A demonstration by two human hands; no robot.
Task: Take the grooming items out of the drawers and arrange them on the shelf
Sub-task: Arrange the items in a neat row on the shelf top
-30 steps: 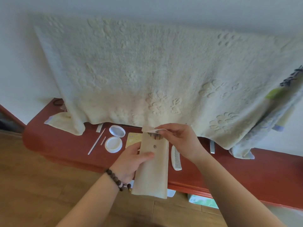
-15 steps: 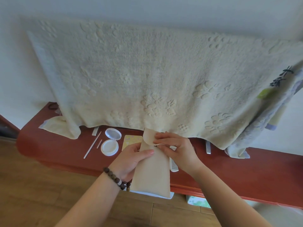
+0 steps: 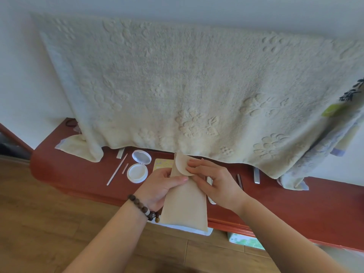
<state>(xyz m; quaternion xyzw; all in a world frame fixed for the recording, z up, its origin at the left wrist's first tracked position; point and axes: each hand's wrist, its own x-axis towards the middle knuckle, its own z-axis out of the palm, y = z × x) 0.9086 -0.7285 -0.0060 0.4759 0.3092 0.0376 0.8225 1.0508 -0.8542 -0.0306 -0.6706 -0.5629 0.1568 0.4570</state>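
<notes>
I see a big cream towel with raised flower patterns (image 3: 177, 85) hanging against the pale wall, its lower edge draped onto the long red-brown wooden shelf (image 3: 315, 203) that runs from lower left up to the right. The brown plank floor (image 3: 49, 223) fills the near left.

In the middle I'm looking at a tall beige fabric pouch with a rounded flap (image 3: 186, 203), held above the shelf's front edge. Its long axis runs nearly straight away from me, tilted slightly left at the top, with the flap end pointing toward the towel and the closed bottom end toward me.

The left hand (image 3: 161, 188), with a dark bead bracelet (image 3: 142, 207) on its wrist, is wrapped around the pouch's left edge, thumb pressed across the front. The right hand (image 3: 218, 184) has its fingertips pinched on the flap near the top, pressing it toward the pouch body.

On the shelf to the left lies an open round white compact (image 3: 138, 167), both halves face up, beside a thin white stick (image 3: 117, 169) lying diagonally and a shorter one next to it. A pale yellow card (image 3: 162, 164) peeks out behind the left hand. A white comb (image 3: 210, 189) lies mostly hidden under the right hand, its long axis running away from me. Further right sit two slim metal tools (image 3: 256, 175), one partly under the towel.
</notes>
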